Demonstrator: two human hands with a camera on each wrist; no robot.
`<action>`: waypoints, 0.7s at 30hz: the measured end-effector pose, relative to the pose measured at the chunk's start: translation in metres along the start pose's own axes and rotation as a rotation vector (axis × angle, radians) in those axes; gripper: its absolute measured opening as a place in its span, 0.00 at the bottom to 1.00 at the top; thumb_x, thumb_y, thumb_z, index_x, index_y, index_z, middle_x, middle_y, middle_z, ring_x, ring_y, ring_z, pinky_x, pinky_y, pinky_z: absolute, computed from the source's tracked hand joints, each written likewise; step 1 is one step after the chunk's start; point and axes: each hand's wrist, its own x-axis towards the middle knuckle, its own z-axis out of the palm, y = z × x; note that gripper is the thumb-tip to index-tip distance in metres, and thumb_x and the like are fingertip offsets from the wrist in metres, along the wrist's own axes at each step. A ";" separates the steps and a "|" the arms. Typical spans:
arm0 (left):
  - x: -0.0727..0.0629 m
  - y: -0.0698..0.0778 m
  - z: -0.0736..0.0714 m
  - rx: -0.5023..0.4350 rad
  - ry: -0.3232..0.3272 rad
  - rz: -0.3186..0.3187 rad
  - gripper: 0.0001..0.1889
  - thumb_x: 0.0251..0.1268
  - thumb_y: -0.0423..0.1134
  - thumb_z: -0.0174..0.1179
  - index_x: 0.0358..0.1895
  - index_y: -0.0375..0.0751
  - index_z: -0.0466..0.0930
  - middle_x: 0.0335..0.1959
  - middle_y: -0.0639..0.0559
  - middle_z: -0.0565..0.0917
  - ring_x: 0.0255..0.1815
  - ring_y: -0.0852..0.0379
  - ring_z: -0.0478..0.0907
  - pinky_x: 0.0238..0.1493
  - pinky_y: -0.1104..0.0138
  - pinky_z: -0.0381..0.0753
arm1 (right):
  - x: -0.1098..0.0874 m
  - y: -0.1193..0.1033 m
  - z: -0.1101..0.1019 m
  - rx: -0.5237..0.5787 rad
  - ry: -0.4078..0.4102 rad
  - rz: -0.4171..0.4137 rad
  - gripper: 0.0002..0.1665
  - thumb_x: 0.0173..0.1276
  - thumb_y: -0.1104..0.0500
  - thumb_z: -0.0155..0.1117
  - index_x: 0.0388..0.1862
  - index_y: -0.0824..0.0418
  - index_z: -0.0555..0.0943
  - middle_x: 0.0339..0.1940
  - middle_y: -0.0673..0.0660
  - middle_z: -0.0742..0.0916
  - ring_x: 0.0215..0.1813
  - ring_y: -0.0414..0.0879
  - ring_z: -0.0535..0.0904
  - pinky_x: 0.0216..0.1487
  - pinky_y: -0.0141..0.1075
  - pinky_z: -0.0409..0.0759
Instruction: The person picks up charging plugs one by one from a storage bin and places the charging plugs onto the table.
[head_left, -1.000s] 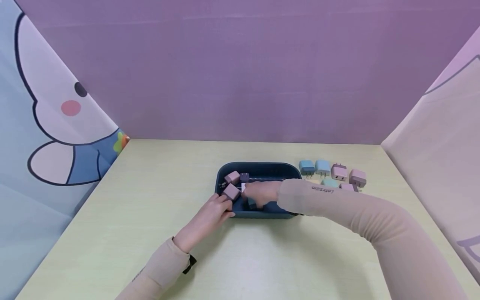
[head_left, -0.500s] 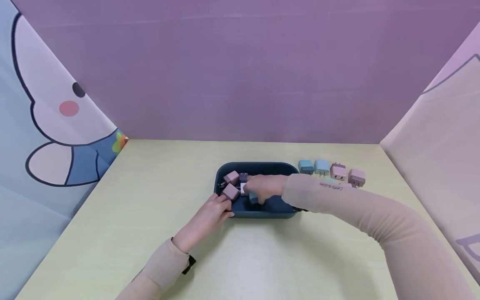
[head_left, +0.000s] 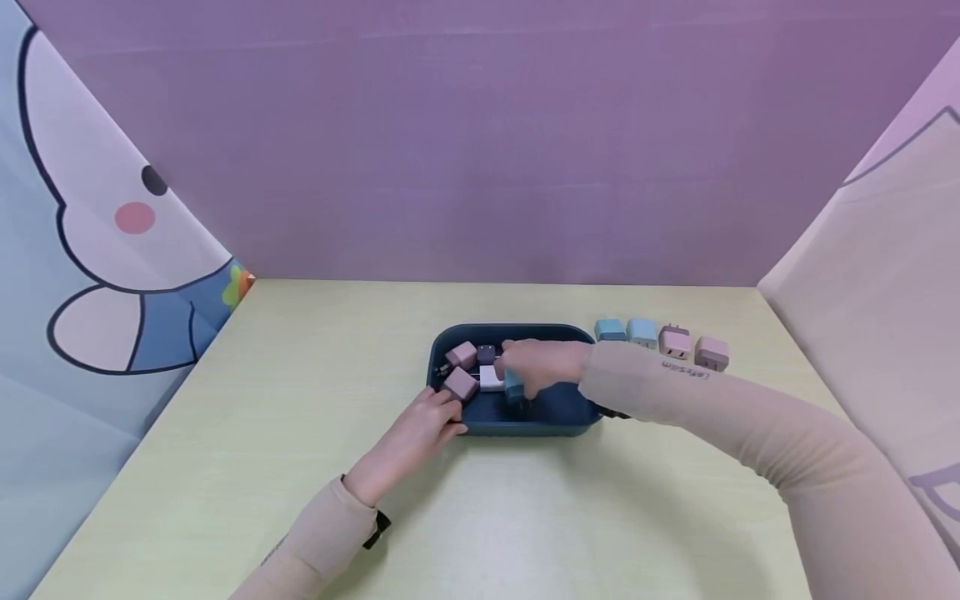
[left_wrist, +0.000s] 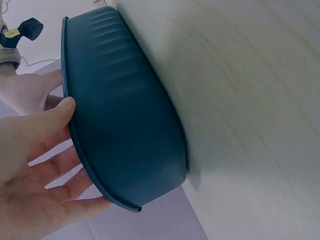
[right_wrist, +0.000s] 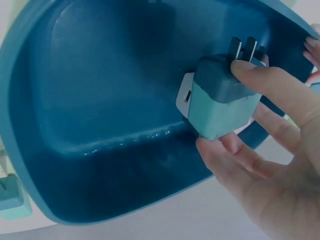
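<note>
A dark blue plastic tray sits on the table with several wall chargers inside. My left hand grips its left front corner; the left wrist view shows the thumb outside the rim and the fingers on the other side. Over the tray, my right hand pinches a two-tone teal charger between thumb and fingers, its two prongs showing. Left of that hand lie a white charger, a dark purple charger and two pink chargers, one nearer and one farther.
Outside the tray at the back right stand blue chargers and pink chargers in a row. My right sleeve crosses in front of them. A purple backdrop rises behind the table.
My right hand has shifted slightly right and away from me with the teal charger, so more of the white charger shows. My left hand has stayed on the tray's corner.
</note>
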 end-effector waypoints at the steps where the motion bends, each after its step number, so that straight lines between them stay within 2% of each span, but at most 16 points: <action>1: 0.000 0.000 0.000 0.002 -0.001 0.001 0.07 0.48 0.36 0.65 0.22 0.41 0.75 0.24 0.53 0.74 0.25 0.58 0.64 0.29 0.69 0.67 | -0.001 0.001 0.000 0.003 0.005 -0.003 0.24 0.52 0.67 0.66 0.50 0.59 0.76 0.51 0.60 0.73 0.38 0.44 0.71 0.33 0.31 0.73; 7: 0.000 -0.001 0.000 0.008 0.001 0.009 0.08 0.48 0.36 0.65 0.22 0.41 0.75 0.23 0.53 0.74 0.25 0.58 0.63 0.29 0.69 0.66 | -0.006 0.006 -0.002 0.029 0.023 -0.015 0.24 0.51 0.67 0.67 0.50 0.59 0.76 0.47 0.60 0.73 0.37 0.45 0.72 0.34 0.33 0.73; 13: 0.000 0.000 0.000 0.004 0.003 0.004 0.08 0.48 0.36 0.65 0.22 0.41 0.75 0.24 0.53 0.74 0.25 0.58 0.63 0.29 0.69 0.66 | -0.011 0.011 -0.003 0.040 0.037 -0.010 0.24 0.51 0.68 0.67 0.49 0.59 0.76 0.49 0.61 0.72 0.36 0.45 0.72 0.33 0.32 0.73; 21: 0.001 0.002 -0.002 0.006 0.001 0.007 0.08 0.48 0.36 0.65 0.21 0.42 0.74 0.24 0.53 0.74 0.25 0.57 0.63 0.29 0.68 0.66 | -0.018 0.018 -0.004 0.049 0.040 -0.018 0.26 0.51 0.67 0.66 0.52 0.59 0.75 0.43 0.59 0.72 0.32 0.44 0.71 0.32 0.32 0.73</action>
